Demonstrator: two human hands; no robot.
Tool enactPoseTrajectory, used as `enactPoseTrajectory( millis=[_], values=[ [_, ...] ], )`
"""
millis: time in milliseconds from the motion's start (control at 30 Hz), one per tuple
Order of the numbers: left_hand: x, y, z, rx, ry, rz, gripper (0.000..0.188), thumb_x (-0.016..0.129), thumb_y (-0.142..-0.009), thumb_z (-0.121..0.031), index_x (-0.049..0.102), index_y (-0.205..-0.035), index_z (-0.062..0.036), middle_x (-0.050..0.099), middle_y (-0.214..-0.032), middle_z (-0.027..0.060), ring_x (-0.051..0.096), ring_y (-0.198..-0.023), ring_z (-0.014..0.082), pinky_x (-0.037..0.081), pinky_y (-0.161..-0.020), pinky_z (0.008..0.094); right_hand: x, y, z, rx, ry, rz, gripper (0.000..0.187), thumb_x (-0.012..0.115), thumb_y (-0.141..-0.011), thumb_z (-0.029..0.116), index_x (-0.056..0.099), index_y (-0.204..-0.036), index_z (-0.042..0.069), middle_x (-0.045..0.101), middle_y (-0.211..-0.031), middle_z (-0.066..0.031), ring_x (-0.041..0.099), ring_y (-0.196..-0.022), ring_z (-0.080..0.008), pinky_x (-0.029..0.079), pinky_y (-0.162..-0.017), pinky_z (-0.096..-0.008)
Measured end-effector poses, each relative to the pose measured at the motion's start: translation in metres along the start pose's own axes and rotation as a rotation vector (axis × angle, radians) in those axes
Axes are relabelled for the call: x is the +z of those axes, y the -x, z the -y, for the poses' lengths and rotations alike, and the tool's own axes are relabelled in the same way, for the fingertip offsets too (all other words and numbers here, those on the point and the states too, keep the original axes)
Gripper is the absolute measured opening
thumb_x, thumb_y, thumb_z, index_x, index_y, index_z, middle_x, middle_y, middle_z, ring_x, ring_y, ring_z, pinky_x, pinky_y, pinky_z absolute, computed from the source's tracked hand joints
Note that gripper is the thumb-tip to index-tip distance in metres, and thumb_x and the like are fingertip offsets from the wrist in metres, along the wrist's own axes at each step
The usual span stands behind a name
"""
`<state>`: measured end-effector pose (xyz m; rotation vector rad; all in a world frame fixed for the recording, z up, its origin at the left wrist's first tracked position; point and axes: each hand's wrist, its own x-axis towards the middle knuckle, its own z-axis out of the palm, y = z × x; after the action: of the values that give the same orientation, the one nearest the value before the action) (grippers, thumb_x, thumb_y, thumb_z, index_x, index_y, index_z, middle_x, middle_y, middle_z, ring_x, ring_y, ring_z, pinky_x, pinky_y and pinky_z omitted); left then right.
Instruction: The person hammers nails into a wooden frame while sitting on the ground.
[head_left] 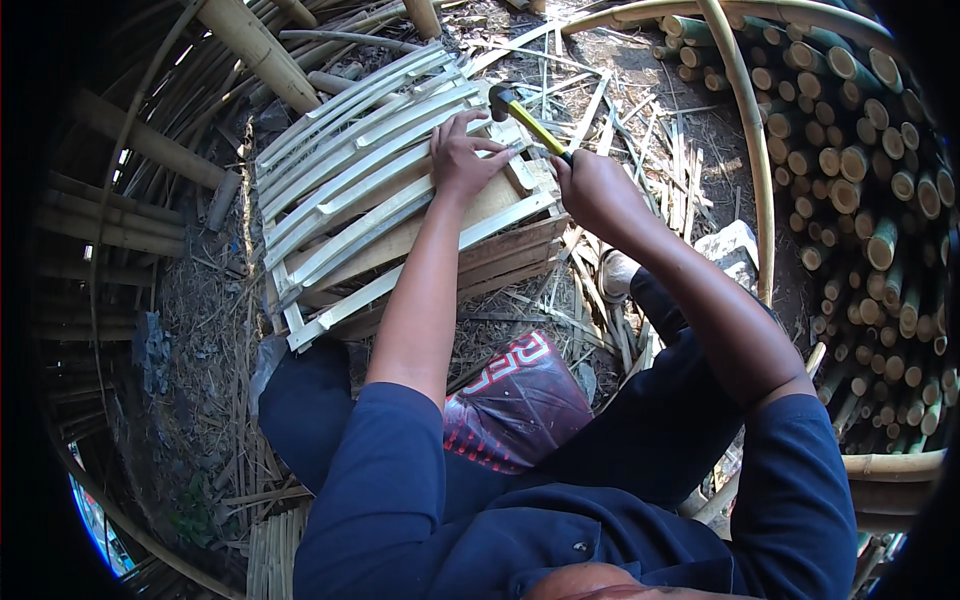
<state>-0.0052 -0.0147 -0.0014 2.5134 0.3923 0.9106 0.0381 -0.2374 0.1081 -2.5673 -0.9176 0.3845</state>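
My right hand (600,195) is closed round the grip of a hammer (537,128) with a yellow handle and a dark head. The head hangs over the right end of a slatted bamboo panel (375,175), just beyond my left hand (463,160). That hand rests on the pale strips; its thumb and forefinger come together near the panel's right end. Whatever sits between those fingertips is too small to make out. Several split strips lie side by side across cross-pieces, and the panel rests on a wooden box-like support (515,245).
Cut bamboo poles (850,160) are stacked at the right, behind a bent pole (745,130). Loose bamboo offcuts (690,190) litter the ground beyond the panel. Thick poles (260,50) stand at the upper left. A dark printed plastic bag (525,410) lies between my legs.
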Motion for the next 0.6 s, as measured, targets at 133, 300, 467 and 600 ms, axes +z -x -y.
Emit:
enactPoseTrajectory(
  millis=[133,300,467,600],
  values=[
    [0.0,0.0,-0.001,0.003,-0.017,0.022,0.016,0.093,-0.069,-0.033,0.084,-0.075,-0.0213,0.063,-0.13,-0.0064,0.05,-0.131,0.0218,0.037,-0.116,0.0402,0.006,-0.006,-0.006,0.008,0.015,0.051,0.043,0.051,-0.107,0.033,0.071,-0.097,-0.004,0.072,-0.087,-0.0275,0.071,-0.083,-0.0459,0.055,-0.076,-0.0548],
    [0.003,-0.001,0.004,-0.025,0.032,0.017,0.015,0.093,-0.069,-0.036,0.083,-0.074,-0.0245,0.063,-0.131,-0.0075,0.051,-0.133,0.0172,0.026,-0.124,0.048,0.004,-0.006,-0.006,0.001,0.028,0.056,0.043,0.051,-0.107,0.031,0.072,-0.095,-0.004,0.072,-0.088,-0.0282,0.072,-0.084,-0.0453,0.055,-0.076,-0.0546],
    [0.002,0.001,0.004,-0.019,0.028,0.009,0.014,0.092,-0.069,-0.033,0.083,-0.072,-0.0238,0.064,-0.129,-0.0071,0.051,-0.133,0.0168,0.03,-0.12,0.0447,-0.005,-0.004,0.002,-0.023,-0.007,-0.006,0.044,0.052,-0.107,0.031,0.073,-0.094,-0.005,0.072,-0.085,-0.0278,0.072,-0.082,-0.0455,0.056,-0.075,-0.0541],
    [0.003,0.001,0.003,-0.022,0.035,0.005,0.014,0.093,-0.068,-0.033,0.083,-0.072,-0.0234,0.064,-0.129,-0.007,0.052,-0.132,0.0168,0.031,-0.119,0.0439,-0.002,-0.004,-0.003,-0.029,0.044,0.094,0.047,0.052,-0.107,0.033,0.071,-0.091,-0.007,0.071,-0.084,-0.0284,0.072,-0.081,-0.0461,0.056,-0.075,-0.0542]
  ],
)
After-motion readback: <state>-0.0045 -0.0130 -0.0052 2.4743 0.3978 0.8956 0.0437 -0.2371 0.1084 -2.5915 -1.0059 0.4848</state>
